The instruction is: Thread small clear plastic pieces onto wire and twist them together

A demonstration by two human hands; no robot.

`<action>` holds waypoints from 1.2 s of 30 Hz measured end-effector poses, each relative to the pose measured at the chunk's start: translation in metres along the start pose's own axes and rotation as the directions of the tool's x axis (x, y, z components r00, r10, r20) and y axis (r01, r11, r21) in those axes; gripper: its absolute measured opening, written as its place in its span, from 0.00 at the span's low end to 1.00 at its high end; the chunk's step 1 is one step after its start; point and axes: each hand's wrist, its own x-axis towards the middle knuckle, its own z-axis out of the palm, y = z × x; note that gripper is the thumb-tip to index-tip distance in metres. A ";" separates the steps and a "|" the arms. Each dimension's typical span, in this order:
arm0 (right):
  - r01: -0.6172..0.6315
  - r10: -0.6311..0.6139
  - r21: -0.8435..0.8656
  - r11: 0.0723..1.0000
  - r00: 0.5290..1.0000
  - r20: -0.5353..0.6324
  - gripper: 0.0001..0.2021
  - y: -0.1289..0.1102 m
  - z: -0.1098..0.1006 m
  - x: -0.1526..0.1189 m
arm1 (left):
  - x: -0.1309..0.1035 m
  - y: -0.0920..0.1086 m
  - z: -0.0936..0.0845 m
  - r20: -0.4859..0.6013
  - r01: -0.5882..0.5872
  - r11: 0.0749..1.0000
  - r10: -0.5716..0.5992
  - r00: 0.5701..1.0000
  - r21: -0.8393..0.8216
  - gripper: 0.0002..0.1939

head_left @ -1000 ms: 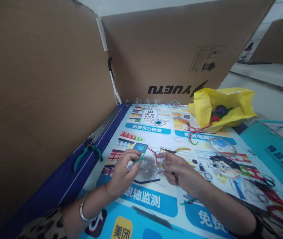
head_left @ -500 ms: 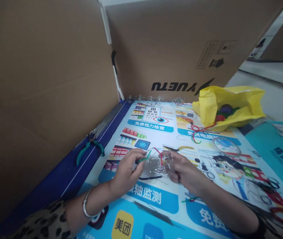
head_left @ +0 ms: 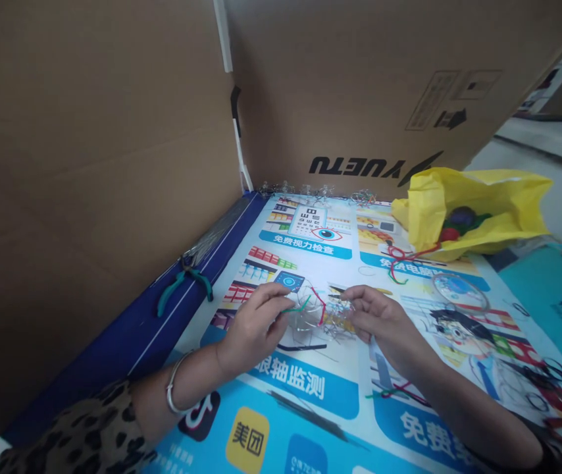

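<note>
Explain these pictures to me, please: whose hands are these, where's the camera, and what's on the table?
There is no machine here: these are a person's own bare hands. Every picture comes from one camera worn on that person's head, looking forward and down.

The left hand pinches a wire piece with green and red parts. The right hand is at its other side; how firmly it grips is hard to tell.

Beneath lies a printed sheet. Teal-handled pliers lie to the left; a yellow bag with coloured balls inside stands at the far right. Cardboard walls off the left and back.
</note>
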 end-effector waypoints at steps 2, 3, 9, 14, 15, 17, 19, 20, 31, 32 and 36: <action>0.006 -0.007 -0.034 0.999 1.000 -0.007 0.10 0.000 -0.001 0.000 | 0.000 -0.002 0.000 0.026 0.011 0.999 -0.012 1.000 0.039 0.16; 0.011 -0.012 -0.050 0.999 1.000 -0.009 0.10 -0.001 -0.001 0.000 | 0.000 -0.002 0.000 0.038 0.017 0.998 -0.019 0.999 0.057 0.17; 0.036 -0.037 -0.106 0.994 0.999 -0.013 0.09 0.000 -0.002 0.000 | -0.002 -0.006 0.001 0.075 0.029 0.994 -0.037 0.997 0.107 0.16; 0.056 -0.058 -0.152 0.987 0.998 -0.012 0.08 0.000 -0.001 0.000 | 0.003 -0.004 -0.003 0.014 -0.014 0.980 0.012 1.000 0.200 0.14; 0.056 -0.059 -0.159 0.986 0.998 -0.015 0.08 0.000 -0.001 0.000 | 0.004 -0.003 -0.005 0.003 -0.026 0.975 0.026 1.000 0.220 0.13; 0.052 -0.056 -0.168 0.984 0.998 -0.019 0.08 -0.001 -0.001 -0.001 | 0.006 -0.002 -0.007 -0.002 -0.040 0.971 0.041 0.999 0.237 0.11; 0.047 -0.051 -0.174 0.984 0.999 -0.017 0.08 -0.002 0.000 -0.001 | 0.007 -0.003 -0.008 0.007 -0.045 0.972 0.045 0.999 0.230 0.11; 0.047 -0.050 -0.178 0.983 0.999 -0.015 0.09 -0.003 0.000 -0.002 | 0.007 -0.003 -0.008 0.013 -0.051 0.973 0.050 0.999 0.226 0.11; 0.017 -0.006 -0.197 0.980 0.998 0.059 0.10 -0.012 0.001 -0.005 | 0.009 -0.006 -0.020 -0.001 -0.192 0.920 0.205 0.979 0.342 0.12; 0.018 -0.005 -0.185 0.983 0.998 0.069 0.10 -0.012 0.001 -0.005 | 0.009 -0.006 -0.021 0.001 -0.202 0.916 0.215 0.977 0.346 0.12; -0.011 0.024 -0.134 0.991 0.995 0.094 0.11 -0.010 0.000 -0.005 | 0.009 -0.006 -0.024 -0.012 -0.215 0.916 0.233 0.972 0.337 0.12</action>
